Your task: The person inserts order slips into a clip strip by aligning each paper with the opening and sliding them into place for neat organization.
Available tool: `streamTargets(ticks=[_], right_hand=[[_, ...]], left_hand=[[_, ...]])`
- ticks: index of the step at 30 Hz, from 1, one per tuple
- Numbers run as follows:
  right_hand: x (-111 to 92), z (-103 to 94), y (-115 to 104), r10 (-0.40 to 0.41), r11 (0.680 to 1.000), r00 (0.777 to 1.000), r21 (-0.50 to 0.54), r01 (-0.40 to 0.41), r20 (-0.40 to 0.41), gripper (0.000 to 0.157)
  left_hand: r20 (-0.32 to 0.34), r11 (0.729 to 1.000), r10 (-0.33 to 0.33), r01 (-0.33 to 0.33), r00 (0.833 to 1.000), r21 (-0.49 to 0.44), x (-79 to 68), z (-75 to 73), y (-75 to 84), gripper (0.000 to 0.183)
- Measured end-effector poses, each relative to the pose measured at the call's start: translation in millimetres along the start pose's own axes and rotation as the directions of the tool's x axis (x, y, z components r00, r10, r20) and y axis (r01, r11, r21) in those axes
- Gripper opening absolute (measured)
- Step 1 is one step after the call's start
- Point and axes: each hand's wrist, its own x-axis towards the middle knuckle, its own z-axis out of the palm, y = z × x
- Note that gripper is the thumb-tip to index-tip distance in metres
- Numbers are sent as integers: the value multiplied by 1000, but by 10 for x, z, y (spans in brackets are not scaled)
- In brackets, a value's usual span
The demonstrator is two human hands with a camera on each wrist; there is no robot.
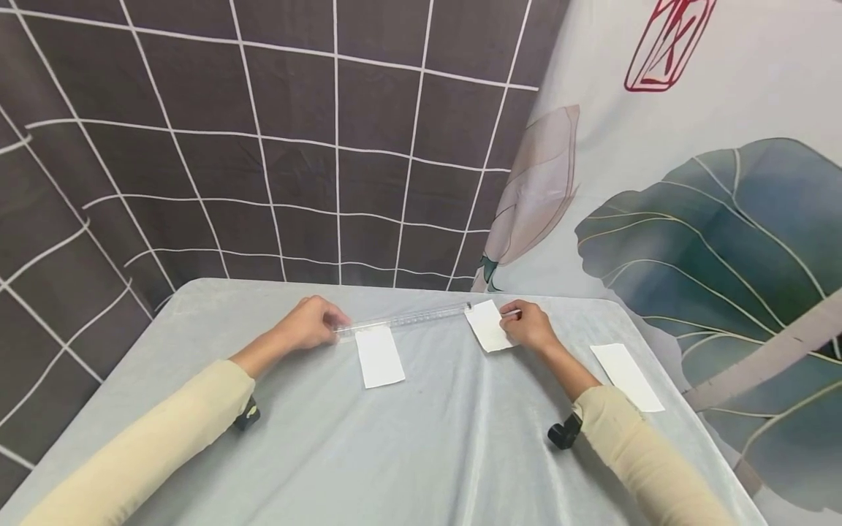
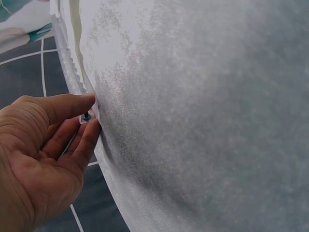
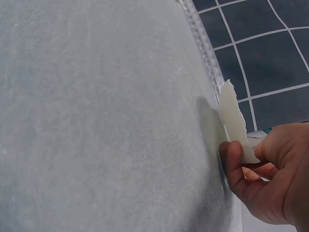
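My left hand (image 1: 312, 324) pinches the left end of a long clear plastic strip (image 1: 427, 316) with a row of bumps or holes along it. In the left wrist view, a small dark spot shows at the strip's end between thumb and fingers. One white paper piece (image 1: 381, 359) lies on the cloth, its top edge at the strip. Another paper piece (image 1: 488, 327), at the strip's right end, is pinched by my right hand (image 1: 529, 326). From the right wrist, that paper (image 3: 234, 113) stands tilted up off the cloth, with a torn-looking edge.
A third white paper piece (image 1: 628, 378) lies on the right of the table, beside the right forearm. Light grey wrinkled cloth (image 1: 408, 453) covers the table. Behind its far edge hang a dark gridded curtain (image 1: 296, 183) and a leaf-patterned one (image 1: 723, 241).
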Motion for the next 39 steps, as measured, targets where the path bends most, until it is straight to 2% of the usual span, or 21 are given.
streamTargets(ticks=[16, 29, 39], right_hand=[[24, 69, -60, -21, 1000, 1000, 19, 20, 20, 31], [48, 129, -145, -61, 998, 998, 11, 61, 18, 31], [17, 174, -163, -49, 998, 998, 35, 48, 45, 29]], left_hand=[[-7, 1000, 0, 0, 1000, -7, -35, -24, -44, 40], [-4, 1000, -22, 22, 1000, -5, -39, -50, -8, 39], [-5, 1000, -19, 19, 1000, -8, -21, -7, 16, 41]])
